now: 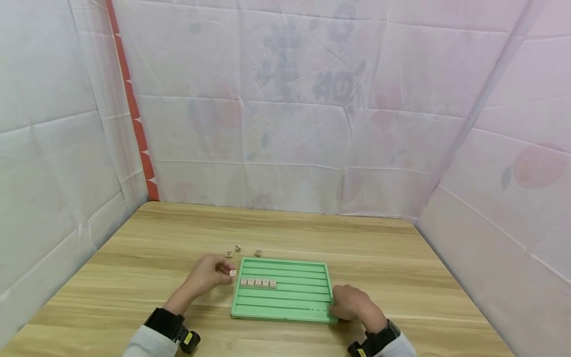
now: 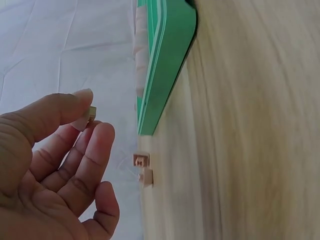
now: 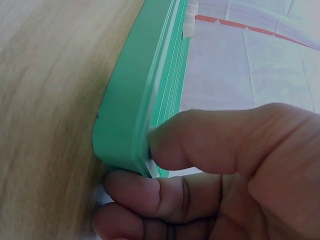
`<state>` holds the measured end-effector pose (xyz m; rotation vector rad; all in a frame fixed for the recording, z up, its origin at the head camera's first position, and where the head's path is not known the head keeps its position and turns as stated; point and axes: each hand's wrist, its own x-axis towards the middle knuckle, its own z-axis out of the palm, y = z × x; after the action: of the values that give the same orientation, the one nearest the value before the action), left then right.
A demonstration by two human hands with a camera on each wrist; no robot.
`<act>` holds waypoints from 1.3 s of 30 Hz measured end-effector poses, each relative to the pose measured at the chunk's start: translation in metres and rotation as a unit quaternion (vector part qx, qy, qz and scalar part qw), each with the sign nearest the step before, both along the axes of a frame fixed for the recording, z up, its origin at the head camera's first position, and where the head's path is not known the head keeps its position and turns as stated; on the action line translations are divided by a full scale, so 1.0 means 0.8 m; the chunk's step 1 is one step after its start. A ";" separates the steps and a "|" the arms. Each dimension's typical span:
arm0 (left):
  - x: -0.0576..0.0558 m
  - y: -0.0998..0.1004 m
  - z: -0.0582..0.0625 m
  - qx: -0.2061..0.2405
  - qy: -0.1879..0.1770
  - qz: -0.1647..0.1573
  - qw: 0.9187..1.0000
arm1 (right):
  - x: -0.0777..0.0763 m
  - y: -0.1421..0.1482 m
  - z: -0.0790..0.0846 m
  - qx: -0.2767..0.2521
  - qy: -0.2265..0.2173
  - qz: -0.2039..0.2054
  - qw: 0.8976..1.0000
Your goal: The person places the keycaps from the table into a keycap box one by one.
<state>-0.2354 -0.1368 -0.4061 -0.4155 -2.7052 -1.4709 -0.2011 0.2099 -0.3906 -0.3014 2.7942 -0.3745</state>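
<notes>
"What does the green tray (image 1: 294,302) hold?"

"A row of five keycaps (image 1: 258,283), set side by side in one groove, starting from its left side."

"And where is it on the bench (image 1: 379,248)?"

"Roughly midway between the left and right edges, well apart from the far edge. Three loose keycaps (image 1: 258,253) lie on the wood near its far left corner, two of them close together."

"How about the hands?"

"The left hand (image 1: 208,273) pinches a single keycap (image 1: 232,272) between thumb and forefinger, just beside the tray's left side; its other fingers are loosely bent."

"The right hand (image 1: 353,302)?"

"Gripping the tray at its near right corner, thumb on the top rim and the curled forefinger against the corner's underside."
</notes>
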 end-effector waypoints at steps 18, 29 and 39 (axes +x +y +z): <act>-0.005 0.039 0.000 -0.049 0.059 -0.053 0.996 | -0.004 0.004 -0.004 0.003 0.000 -0.006 1.000; -0.013 0.067 0.000 -0.068 0.039 -0.084 0.993 | -0.003 0.003 -0.004 -0.003 -0.005 -0.003 1.000; -0.016 0.087 0.003 -0.079 0.026 -0.089 0.993 | -0.002 0.002 -0.003 -0.007 0.007 0.001 1.000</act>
<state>-0.2480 -0.0671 -0.4040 -0.7108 -2.8158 -1.2643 -0.2026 0.2116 -0.3927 -0.3114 2.8051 -0.3925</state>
